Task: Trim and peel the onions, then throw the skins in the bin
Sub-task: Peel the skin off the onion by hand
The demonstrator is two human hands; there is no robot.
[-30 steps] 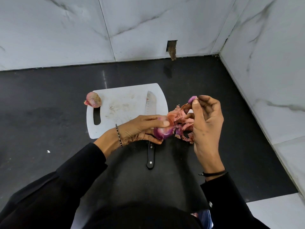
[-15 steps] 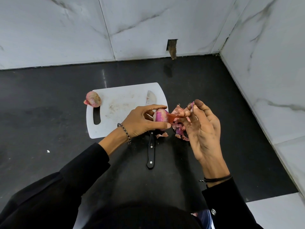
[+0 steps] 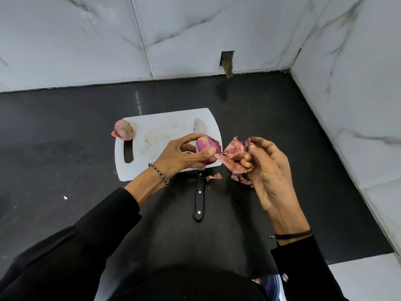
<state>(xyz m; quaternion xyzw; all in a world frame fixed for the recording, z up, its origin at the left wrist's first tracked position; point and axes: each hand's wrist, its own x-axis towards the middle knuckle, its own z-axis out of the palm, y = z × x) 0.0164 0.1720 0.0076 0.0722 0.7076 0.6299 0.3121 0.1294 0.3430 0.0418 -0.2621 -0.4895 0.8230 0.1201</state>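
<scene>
**Peeling a red onion over the board's near corner**

While the camera looked down over our black sleeves, we held a partly peeled onion (image 3: 207,149) in our left hand (image 3: 181,157), thumb and fingers clamped around it, just above the right near corner of the white cutting board (image 3: 160,135). The onion's purple flesh showed on its upper side. A strip of skin (image 3: 231,161) ran from the onion's right side across to our right hand (image 3: 269,170), where thumb and fingers were closed on it together with a bunch of loose pinkish skins (image 3: 233,149). The two hands were close together but not touching; only the strip joined them.

Under the right hand, more peelings (image 3: 240,180) lay on the dark bench (image 3: 65,148), and one small curl of skin (image 3: 213,177) rested just to the right of the knife. The knife (image 3: 199,196) lay with its black riveted handle on the bench, pointing toward us, and its blade on the board, the middle part hidden by our left hand and the onion.

A second onion (image 3: 124,129), still in its papery skin, sat at the board's far left corner, just beyond the handle slot, partly over the edge. We could not tell whether its ends had been trimmed. White marble-patterned wall tiles (image 3: 195,33) closed off the bench behind and to the right. A beaded bracelet (image 3: 159,174) circled our left wrist, and a thin dark band (image 3: 290,235) our right.
</scene>
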